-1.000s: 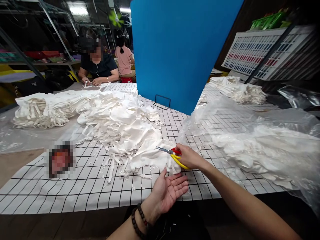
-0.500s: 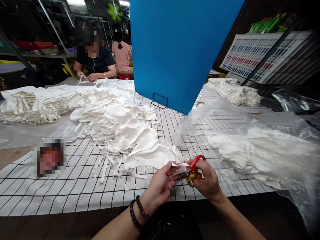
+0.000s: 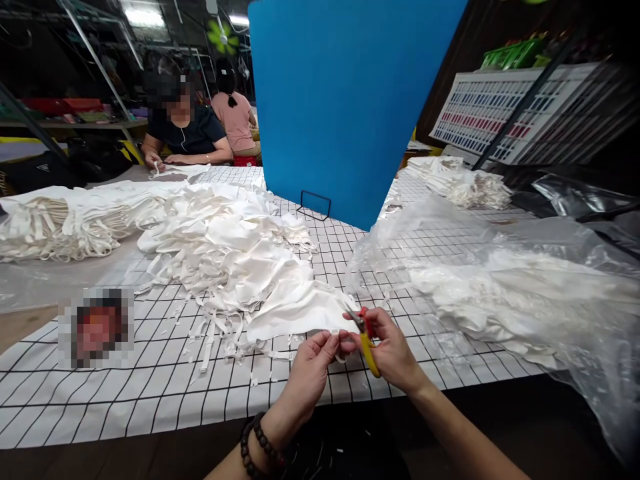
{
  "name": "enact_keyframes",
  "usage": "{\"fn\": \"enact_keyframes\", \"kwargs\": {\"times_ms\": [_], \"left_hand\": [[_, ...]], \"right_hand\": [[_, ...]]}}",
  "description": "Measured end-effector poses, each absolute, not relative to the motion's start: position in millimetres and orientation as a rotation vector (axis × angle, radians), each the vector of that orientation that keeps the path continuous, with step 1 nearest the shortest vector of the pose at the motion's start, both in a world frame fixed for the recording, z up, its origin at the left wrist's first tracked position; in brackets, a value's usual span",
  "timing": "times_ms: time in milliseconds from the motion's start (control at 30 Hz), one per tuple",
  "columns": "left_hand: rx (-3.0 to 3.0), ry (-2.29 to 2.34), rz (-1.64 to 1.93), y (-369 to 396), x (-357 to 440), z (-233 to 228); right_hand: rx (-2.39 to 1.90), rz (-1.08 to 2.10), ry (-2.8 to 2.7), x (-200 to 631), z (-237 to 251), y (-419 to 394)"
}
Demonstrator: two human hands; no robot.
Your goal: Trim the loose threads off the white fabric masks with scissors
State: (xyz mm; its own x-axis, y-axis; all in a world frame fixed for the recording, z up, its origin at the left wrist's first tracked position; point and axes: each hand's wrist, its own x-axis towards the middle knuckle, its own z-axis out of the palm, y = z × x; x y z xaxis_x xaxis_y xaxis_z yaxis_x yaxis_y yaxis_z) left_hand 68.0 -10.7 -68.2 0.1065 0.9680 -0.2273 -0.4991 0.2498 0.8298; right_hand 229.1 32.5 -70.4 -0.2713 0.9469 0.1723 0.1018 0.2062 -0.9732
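Observation:
My left hand [image 3: 309, 367] pinches the edge of a white fabric piece [image 3: 303, 308] close to the table's front. In my right hand [image 3: 396, 352] are scissors [image 3: 369, 353] with red and yellow handles; their blades point up and to the left, above the fabric's near edge. The fingertips of both hands meet at that edge. Part of the strap between them is hidden behind the fingers. Left of the hands, loose strips [image 3: 207, 347] and small white scraps are scattered on the cloth.
A white pile [image 3: 220, 247] spreads behind my left hand, with stacked bundles [image 3: 65, 220] further left. A clear plastic bag [image 3: 500, 293] holding white pieces lies right. A tall blue panel [image 3: 345, 107] stands behind. Across the table a co-worker [image 3: 187, 137] handles white fabric.
My left hand has turned over into a pinch on the fabric's edge. The scissors have swung from pointing left to pointing up-left, and the right-hand fingers have come to the left hand's fingertips.

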Motion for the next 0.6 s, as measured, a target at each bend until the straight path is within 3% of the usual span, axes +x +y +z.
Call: {"fn": "enact_keyframes", "kwargs": {"times_ms": [300,467,600], "left_hand": [[1.038,1.267,1.403,-7.0,57.3,-73.9],[0.884,1.001,1.347,-0.1,62.6,-79.9],[0.915,1.025,1.388,5.4,60.6,-89.3]], "right_hand": [[-1.016,1.224,-1.434,200.1,-71.0,43.1],[-0.988,1.528,-1.426,206.6,-73.5,38.0],[-1.202,1.272,-1.555,236.7,-62.8,38.2]]}}
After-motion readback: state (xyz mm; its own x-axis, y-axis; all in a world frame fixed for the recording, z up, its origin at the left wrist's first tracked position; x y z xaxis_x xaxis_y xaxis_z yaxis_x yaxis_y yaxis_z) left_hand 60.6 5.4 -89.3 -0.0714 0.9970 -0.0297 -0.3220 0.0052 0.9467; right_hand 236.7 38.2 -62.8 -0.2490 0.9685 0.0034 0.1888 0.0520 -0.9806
